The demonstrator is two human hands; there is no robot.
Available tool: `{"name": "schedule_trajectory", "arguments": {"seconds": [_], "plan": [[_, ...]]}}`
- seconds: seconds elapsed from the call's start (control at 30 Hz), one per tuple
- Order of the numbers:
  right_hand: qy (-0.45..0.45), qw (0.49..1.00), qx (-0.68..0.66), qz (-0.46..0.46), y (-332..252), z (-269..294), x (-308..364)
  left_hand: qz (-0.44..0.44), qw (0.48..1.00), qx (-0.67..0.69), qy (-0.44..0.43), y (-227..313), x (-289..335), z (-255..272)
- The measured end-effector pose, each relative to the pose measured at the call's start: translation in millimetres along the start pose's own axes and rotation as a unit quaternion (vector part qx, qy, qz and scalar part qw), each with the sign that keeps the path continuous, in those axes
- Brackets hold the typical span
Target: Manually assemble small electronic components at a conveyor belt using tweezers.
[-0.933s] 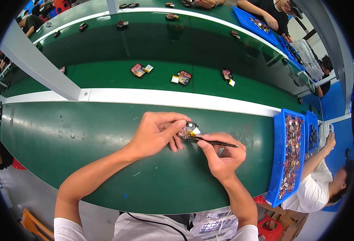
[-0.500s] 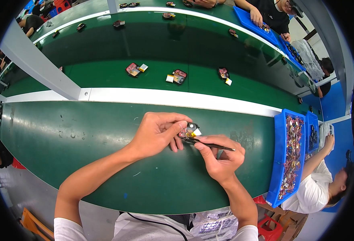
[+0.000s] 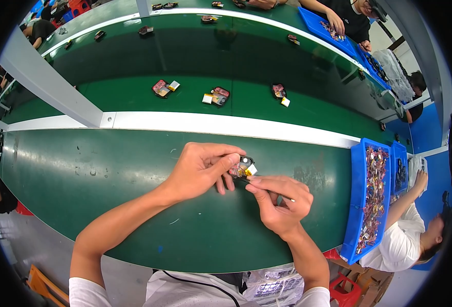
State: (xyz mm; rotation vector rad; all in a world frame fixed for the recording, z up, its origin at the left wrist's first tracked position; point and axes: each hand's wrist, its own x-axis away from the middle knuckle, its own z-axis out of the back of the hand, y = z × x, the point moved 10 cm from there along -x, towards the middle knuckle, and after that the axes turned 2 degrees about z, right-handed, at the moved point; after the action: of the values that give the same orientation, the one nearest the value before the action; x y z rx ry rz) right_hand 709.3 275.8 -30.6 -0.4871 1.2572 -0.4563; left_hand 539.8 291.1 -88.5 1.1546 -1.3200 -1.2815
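Above the green tabletop, my left hand [image 3: 197, 171] grips a small black open-topped housing [image 3: 244, 160] between thumb and fingers. Inside it show reddish and clear parts, and a small white battery with a yellow edge [image 3: 251, 170] sits at its right side. My right hand [image 3: 286, 207] is closed on dark tweezers [image 3: 292, 199], largely hidden behind the fingers; only the rear end sticks out clearly. The fingertips of this hand are at the housing's lower right edge. Whether the tweezer tips touch anything inside cannot be made out.
Beyond a white rail [image 3: 226, 124] runs a green conveyor belt [image 3: 256, 110] carrying several similar housings [image 3: 221, 95], some with white batteries beside them. To the right stands a blue tray [image 3: 356, 204] full of small wired parts. A person in white [image 3: 397, 243] sits past it.
My right hand's grip has shifted, so the tweezers now lie mostly hidden behind its fingers. My left hand and the housing stay nearly still. The housings on the belt have moved left.
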Motion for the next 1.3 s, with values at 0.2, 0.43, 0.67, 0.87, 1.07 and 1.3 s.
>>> {"name": "schedule_trajectory", "arguments": {"seconds": [0.2, 0.43, 0.67, 0.87, 1.07, 1.3], "plan": [[-0.018, 0.997, 0.055, 0.053, -10, 2, -1, -0.006, 0.998, -0.053, -0.026, 6, -3, -11], [-0.023, 0.992, 0.084, 0.092, -15, 2, -1, 0.011, 0.997, -0.08, 0.003, 4, -6, -13], [0.01, 0.995, 0.076, 0.062, -6, 14, -2, 0.003, 0.996, -0.07, 0.047, 10, -15, -8], [0.059, 0.997, 0.039, 0.034, -1, 38, 3, -0.12, 0.945, -0.18, 0.246, 94, -59, 101], [0.036, 0.998, 0.042, 0.043, -2, 37, 0, 0.025, 0.889, -0.387, 0.243, 91, -86, 137], [0.037, 0.995, 0.067, 0.066, -18, 47, -3, -0.19, 0.782, -0.56, 0.195, 139, -80, 78]]}}
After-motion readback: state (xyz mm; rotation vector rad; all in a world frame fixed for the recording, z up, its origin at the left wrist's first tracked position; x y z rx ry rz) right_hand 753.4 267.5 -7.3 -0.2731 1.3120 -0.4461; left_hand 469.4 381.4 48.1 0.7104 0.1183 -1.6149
